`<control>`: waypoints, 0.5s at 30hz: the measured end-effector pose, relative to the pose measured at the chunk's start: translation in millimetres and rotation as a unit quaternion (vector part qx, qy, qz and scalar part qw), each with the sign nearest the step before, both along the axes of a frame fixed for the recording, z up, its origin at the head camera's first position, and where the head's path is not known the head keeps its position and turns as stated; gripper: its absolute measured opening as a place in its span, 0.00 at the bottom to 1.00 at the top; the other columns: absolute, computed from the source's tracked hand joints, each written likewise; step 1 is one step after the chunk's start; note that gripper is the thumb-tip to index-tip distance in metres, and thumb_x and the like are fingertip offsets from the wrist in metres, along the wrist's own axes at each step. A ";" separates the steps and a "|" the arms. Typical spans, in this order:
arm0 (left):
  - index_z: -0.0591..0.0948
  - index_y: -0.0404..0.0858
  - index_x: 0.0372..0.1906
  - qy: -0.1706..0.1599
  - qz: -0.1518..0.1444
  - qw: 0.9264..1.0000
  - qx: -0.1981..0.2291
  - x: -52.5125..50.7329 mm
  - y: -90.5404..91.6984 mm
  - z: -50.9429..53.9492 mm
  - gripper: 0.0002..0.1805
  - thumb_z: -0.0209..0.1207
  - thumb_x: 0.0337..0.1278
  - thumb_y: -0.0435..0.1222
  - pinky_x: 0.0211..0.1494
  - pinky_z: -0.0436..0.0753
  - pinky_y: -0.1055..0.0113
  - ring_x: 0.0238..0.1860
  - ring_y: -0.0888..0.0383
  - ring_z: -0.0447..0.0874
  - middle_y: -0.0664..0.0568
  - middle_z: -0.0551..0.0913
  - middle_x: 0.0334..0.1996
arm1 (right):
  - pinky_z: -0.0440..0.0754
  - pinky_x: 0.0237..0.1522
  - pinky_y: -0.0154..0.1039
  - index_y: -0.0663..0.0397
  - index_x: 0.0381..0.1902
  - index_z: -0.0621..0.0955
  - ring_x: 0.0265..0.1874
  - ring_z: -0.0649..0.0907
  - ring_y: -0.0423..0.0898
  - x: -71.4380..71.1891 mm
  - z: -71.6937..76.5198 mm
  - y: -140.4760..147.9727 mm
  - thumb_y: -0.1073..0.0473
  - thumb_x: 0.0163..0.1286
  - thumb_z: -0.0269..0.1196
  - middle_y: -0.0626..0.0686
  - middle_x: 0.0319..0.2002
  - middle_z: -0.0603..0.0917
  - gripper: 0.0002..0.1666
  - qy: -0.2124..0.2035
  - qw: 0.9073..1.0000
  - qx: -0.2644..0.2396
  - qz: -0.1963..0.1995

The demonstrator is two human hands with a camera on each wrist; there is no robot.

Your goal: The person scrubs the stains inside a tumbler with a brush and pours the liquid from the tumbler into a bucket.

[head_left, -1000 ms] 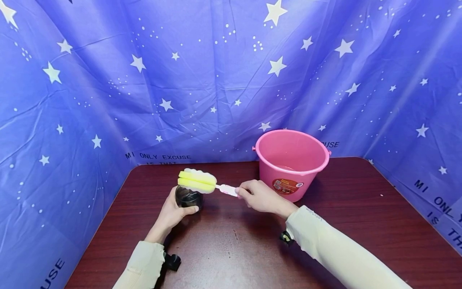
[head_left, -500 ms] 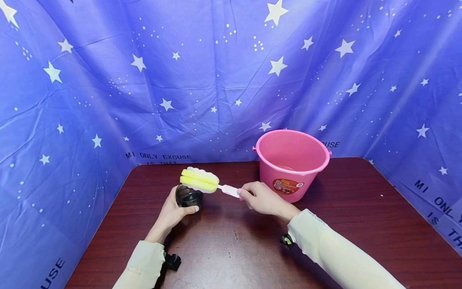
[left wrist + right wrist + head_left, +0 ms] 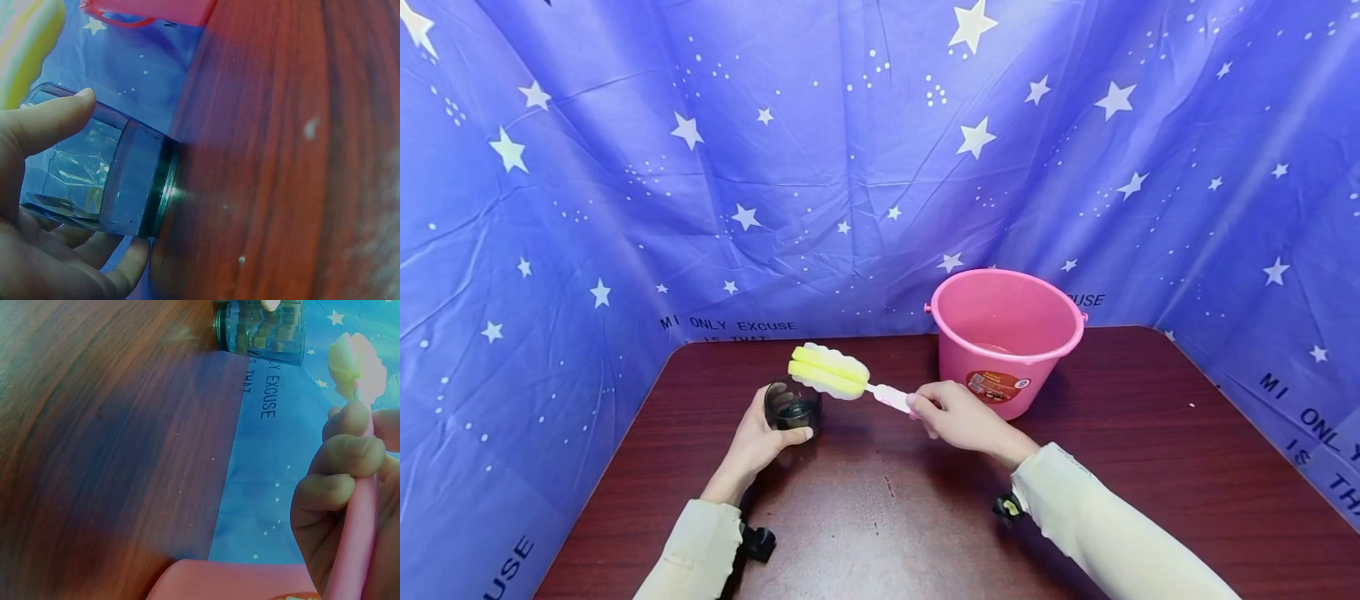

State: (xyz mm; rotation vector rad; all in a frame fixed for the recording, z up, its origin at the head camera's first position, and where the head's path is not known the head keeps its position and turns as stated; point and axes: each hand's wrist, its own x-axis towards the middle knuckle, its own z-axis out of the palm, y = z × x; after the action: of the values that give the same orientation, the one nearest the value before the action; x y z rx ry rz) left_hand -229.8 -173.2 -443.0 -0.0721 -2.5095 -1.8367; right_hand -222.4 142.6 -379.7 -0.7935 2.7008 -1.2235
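A dark see-through glass cup (image 3: 795, 410) stands upright on the table, and my left hand (image 3: 765, 433) grips it round the side, thumb in front. In the left wrist view the thumb lies across the wall of the cup (image 3: 134, 169), with the other fingers round its far side. My right hand (image 3: 958, 417) holds the pink and white handle of a sponge brush (image 3: 829, 371). Its yellow and white head is raised above the cup's right rim, outside the opening. Fingers curl round the pink handle (image 3: 359, 531) in the right wrist view.
Behind my right hand a pink bucket (image 3: 951, 346) with a round label stands on the dark red wooden table (image 3: 880, 517). A blue star-patterned cloth (image 3: 850, 167) hangs close behind the table and along both sides.
My right hand has moved a little to the right, and the brush head has slid from over the cup to its right rim. The left hand and the cup have stayed put.
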 end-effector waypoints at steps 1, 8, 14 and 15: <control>0.63 0.39 0.65 0.000 0.000 1.000 0.000 -0.1 0.1 0.1 0.48 0.75 0.33 0.30 0.64 0.65 0.54 0.62 0.48 0.70 0.43 0.72 0.61 | 0.67 0.19 0.33 0.49 0.25 0.78 0.13 0.71 0.38 0.2 -0.9 1.6 0.52 0.75 0.52 0.44 0.13 0.73 0.18 -0.003 1.000 -0.003 0.000; 0.63 0.40 0.65 -0.005 0.001 1.000 -0.009 0.0 0.5 0.2 0.47 0.74 0.34 0.30 0.65 0.64 0.53 0.63 0.49 0.69 0.44 0.71 0.62 | 0.66 0.18 0.32 0.50 0.25 0.78 0.13 0.70 0.38 0.9 -8.8 11.0 0.52 0.75 0.51 0.44 0.13 0.73 0.19 -0.009 1.000 -0.013 -0.008; 0.63 0.40 0.65 -0.011 0.002 1.000 -0.017 0.3 0.5 0.5 0.47 0.74 0.35 0.30 0.65 0.64 0.52 0.63 0.48 0.68 0.44 0.71 0.62 | 0.63 0.16 0.32 0.53 0.24 0.77 0.12 0.68 0.38 2.5 -15.6 17.2 0.52 0.75 0.52 0.46 0.12 0.72 0.19 -0.034 0.999 -0.041 -0.013; 0.63 0.40 0.65 -0.011 0.003 1.000 -0.017 0.4 0.5 0.6 0.47 0.74 0.35 0.30 0.65 0.64 0.52 0.63 0.48 0.68 0.44 0.71 0.62 | 0.62 0.16 0.32 0.53 0.24 0.77 0.12 0.68 0.38 2.8 -16.7 18.2 0.52 0.75 0.52 0.46 0.12 0.72 0.19 -0.036 0.998 -0.044 -0.013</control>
State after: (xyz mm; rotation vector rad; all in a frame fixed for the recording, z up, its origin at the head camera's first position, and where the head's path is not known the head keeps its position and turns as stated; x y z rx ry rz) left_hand -229.5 -172.7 -442.4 -0.0457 -2.5541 -1.8023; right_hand -219.6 160.8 -396.4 -0.7123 2.6254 -1.3568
